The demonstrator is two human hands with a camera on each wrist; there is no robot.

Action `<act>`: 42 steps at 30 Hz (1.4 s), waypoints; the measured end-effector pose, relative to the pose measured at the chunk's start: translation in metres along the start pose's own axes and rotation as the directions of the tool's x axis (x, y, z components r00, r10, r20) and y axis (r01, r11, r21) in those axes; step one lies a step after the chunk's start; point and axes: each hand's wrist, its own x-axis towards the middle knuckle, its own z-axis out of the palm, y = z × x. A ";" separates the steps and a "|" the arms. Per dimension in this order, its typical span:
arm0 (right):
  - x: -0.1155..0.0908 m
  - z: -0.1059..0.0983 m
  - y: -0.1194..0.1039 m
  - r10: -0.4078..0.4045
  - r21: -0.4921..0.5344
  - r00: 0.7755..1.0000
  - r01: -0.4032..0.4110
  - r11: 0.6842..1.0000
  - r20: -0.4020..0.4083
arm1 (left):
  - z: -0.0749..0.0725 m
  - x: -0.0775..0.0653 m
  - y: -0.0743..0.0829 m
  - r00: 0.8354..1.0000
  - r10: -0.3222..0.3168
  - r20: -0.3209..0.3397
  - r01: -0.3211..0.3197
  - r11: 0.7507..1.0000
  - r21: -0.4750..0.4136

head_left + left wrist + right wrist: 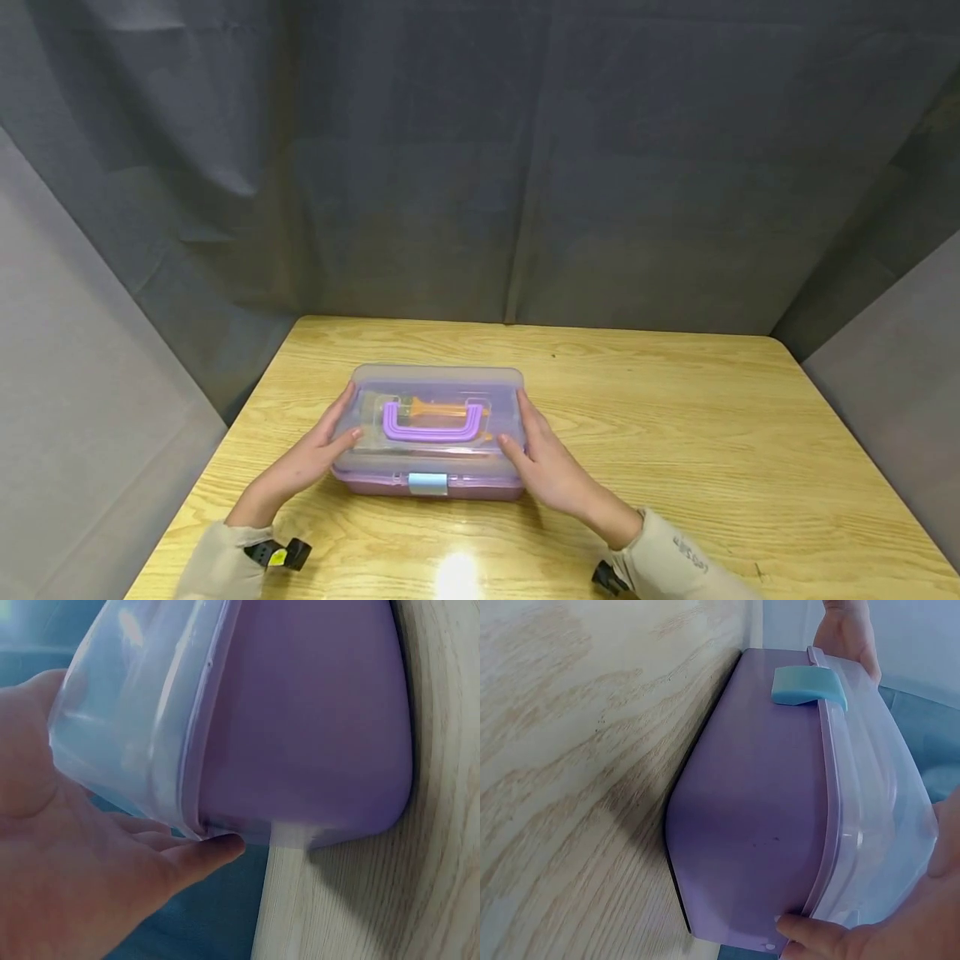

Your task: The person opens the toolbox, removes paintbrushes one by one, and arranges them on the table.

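Observation:
A purple storage box (435, 487) with a clear lid (435, 375) sits on the table, its lid down. On the lid lies a purple carry handle (432, 434), and a light blue latch (428, 484) is at the front. An orange-handled brush (442, 409) shows through the plastic. The left hand (300, 462) grips the box's left side, thumb on top of the lid and fingers along the edge. At the opposite end, the right hand (551, 467) grips in the same way. Both wrist views show fingertips at the lid's rim.
The wood-grain table (712, 450) extends to the right of the box. Dark grey cloth (420, 167) hangs behind it, and light grey panels (82, 400) stand at both sides. A black strap (277, 553) is worn on the left wrist.

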 end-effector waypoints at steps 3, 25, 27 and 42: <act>0.000 -0.001 0.000 0.002 -0.002 1.000 -0.002 1.000 0.008 | 0.000 -0.001 0.001 1.000 -0.006 -0.005 0.006 1.000 -0.010; -0.036 0.038 -0.012 -0.163 0.495 0.894 -0.073 0.866 0.417 | 0.004 0.002 0.005 0.999 0.019 -0.028 -0.019 1.000 -0.005; -0.034 0.050 -0.011 -0.100 0.582 0.877 -0.222 0.783 0.470 | 0.003 0.001 0.005 0.999 0.014 -0.032 -0.014 1.000 -0.002; -0.017 0.089 -0.022 0.240 0.803 0.839 -0.539 0.252 0.488 | 0.002 0.001 0.004 0.999 0.000 -0.033 -0.001 1.000 -0.011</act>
